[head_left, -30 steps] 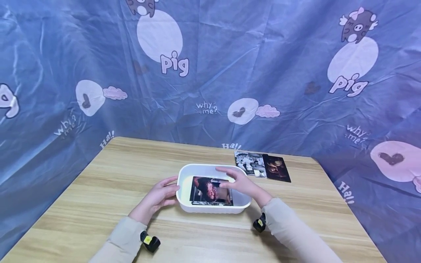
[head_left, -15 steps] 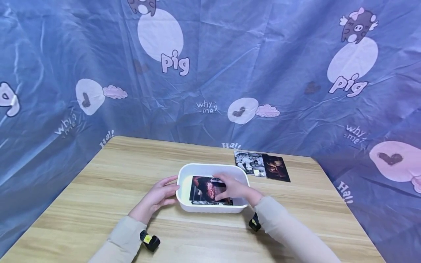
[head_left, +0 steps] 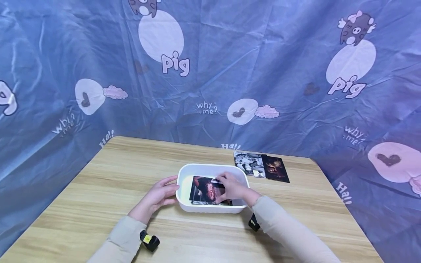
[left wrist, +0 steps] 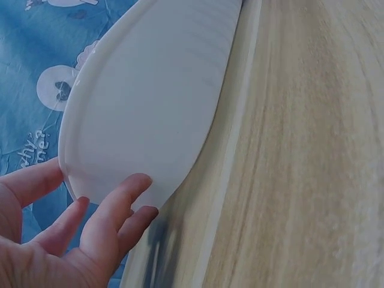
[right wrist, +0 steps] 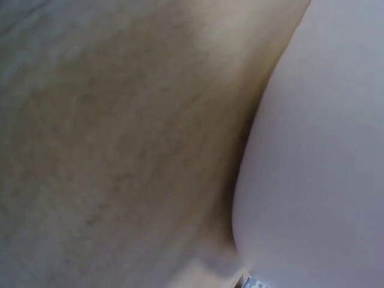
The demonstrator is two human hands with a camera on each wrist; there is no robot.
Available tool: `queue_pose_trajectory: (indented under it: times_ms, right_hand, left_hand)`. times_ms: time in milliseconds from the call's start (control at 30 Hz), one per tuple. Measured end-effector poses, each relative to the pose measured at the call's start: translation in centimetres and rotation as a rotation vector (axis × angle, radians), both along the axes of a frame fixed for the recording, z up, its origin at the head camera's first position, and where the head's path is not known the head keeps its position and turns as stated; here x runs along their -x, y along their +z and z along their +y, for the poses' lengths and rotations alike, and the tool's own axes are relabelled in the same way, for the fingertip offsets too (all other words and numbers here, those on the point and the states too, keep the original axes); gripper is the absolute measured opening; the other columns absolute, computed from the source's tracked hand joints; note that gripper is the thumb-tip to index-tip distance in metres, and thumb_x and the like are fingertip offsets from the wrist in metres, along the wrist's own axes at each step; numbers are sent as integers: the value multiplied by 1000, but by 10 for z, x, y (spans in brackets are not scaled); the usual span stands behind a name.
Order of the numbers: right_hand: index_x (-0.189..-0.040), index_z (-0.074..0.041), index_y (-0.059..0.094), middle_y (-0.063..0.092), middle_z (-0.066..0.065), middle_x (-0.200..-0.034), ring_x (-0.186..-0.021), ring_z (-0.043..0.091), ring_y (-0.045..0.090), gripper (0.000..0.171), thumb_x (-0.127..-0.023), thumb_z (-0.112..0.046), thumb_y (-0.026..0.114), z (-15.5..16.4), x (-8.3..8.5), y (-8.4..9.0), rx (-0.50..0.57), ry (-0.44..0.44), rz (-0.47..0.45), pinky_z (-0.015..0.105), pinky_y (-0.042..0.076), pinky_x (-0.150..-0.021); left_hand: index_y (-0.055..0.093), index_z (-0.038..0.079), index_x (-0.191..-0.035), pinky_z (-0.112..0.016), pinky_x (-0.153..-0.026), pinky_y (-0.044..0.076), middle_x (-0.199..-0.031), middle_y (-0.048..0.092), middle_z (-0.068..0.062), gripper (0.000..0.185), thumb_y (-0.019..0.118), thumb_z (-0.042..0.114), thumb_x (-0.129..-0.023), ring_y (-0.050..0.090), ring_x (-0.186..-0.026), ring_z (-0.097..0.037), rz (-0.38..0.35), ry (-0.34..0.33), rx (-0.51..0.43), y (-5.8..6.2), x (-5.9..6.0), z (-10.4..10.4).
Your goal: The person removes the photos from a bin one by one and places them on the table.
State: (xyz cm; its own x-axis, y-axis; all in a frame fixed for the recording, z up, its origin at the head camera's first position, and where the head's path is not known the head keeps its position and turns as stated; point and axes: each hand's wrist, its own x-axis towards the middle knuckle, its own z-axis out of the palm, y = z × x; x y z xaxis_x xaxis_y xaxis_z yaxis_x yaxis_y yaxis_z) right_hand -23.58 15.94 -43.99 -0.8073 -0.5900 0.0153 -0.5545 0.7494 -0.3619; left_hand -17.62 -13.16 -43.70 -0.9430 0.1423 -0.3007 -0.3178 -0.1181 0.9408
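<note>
A white plastic box [head_left: 213, 209] with rounded corners stands on the table. Inside it lies a small pile of photo prints [head_left: 206, 190]; the top one is dark with a red patch. My left hand [head_left: 162, 193] rests against the box's left end. In the left wrist view, its loosely spread fingers [left wrist: 114, 210] touch the outer wall and rim. My right hand [head_left: 231, 188] reaches into the box from the right and grips the prints, fingertips at their far edge and thumb near the front edge. The right wrist view shows only the box's outer wall [right wrist: 318, 156] and the tabletop.
Behind the box to the right, a black-and-white print [head_left: 248, 163] and a dark print [head_left: 275, 168] lie side by side on the wooden table [head_left: 131, 164]. A blue patterned cloth [head_left: 204, 73] hangs around the table's back and sides. Each wrist carries a black camera [head_left: 149, 241].
My right hand has come down from above the box's right side onto the prints, its fingers and thumb closing on them. The left hand and box have stayed put.
</note>
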Motion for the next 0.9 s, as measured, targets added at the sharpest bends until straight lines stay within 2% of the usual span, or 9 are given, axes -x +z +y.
queue_pose_trajectory:
  times_ms: [267,533,700,900]
  right_hand:
    - [-131,-2,50,50,21,-133,-122,37,49,89,-58,-33,91,-3,0,1,42,-93,-15,52,41,-108]
    - [-119,1,52,59,17,-117,-111,34,55,78,-57,-22,92,-4,4,1,187,-107,49,48,46,-103]
    - [-116,-1,55,62,15,-113,-107,31,59,61,-64,-10,87,-5,6,4,316,-171,-39,46,50,-100]
    - [-105,-7,65,71,11,-102,-98,28,66,34,-74,-3,78,-2,9,10,392,-258,-41,44,54,-94]
  left_hand:
    - [36,3,-146,-41,-86,60,-144,42,-29,61,62,10,-91,62,-115,-33,9,-6,-2,-1,1,-1]
    - [36,4,-146,-39,-84,61,-144,43,-28,61,61,10,-92,63,-113,-30,10,-9,5,-2,2,-1]
    - [37,4,-146,-39,-84,61,-143,44,-27,60,62,11,-92,65,-109,-27,-2,0,4,-2,1,-2]
    - [36,4,-146,-42,-88,59,-144,42,-29,61,62,11,-92,61,-116,-34,1,-9,0,0,1,-1]
